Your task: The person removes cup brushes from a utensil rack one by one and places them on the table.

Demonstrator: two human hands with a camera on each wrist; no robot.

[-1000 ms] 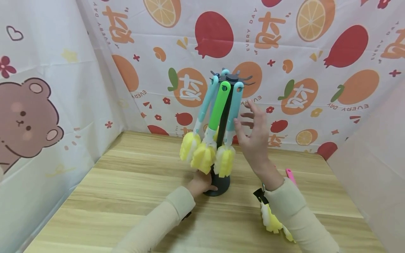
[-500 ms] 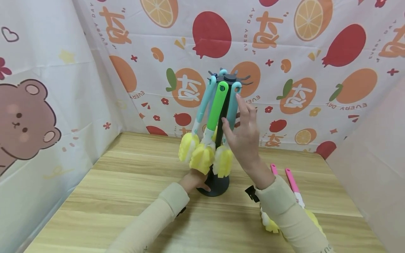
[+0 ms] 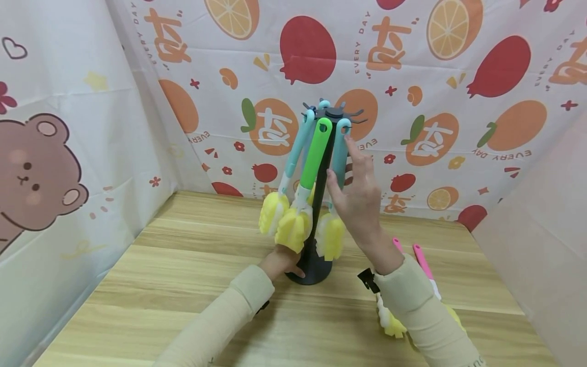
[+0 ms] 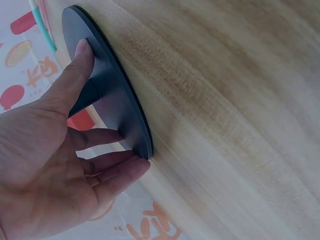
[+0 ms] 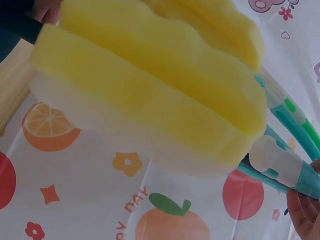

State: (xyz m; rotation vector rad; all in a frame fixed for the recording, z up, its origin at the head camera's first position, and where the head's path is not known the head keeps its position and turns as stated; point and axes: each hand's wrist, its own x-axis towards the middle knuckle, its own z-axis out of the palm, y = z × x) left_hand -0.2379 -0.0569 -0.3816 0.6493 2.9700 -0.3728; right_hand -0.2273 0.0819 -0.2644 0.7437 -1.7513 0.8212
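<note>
A black stand (image 3: 319, 209) with a ring of hooks (image 3: 359, 120) at its top carries several sponge bottle brushes, heads down. My left hand (image 3: 279, 262) presses on its round base (image 4: 115, 95), thumb and fingertips spread around the post. My right hand (image 3: 361, 201) pinches the light-blue handle (image 3: 340, 148) of the rightmost brush, whose hole sits at a hook. That brush's yellow and white sponge head (image 3: 332, 237) hangs below. To its left are a green-handled brush (image 3: 316, 155) and a blue-handled brush (image 3: 297, 148). A big yellow sponge (image 5: 150, 75) covers much of the right wrist view.
Pink-handled sponge brushes (image 3: 423, 261) lie on the wooden table (image 3: 206, 234) at the right, partly hidden by my right sleeve. A fruit-print cloth (image 3: 412, 81) hangs behind the stand. Another cloth (image 3: 110, 153) with a bear hangs at the left.
My right hand has come left from beside the stand onto the rightmost blue handle. That brush's sponge head has swung slightly right, away from the post. The left hand stays on the base.
</note>
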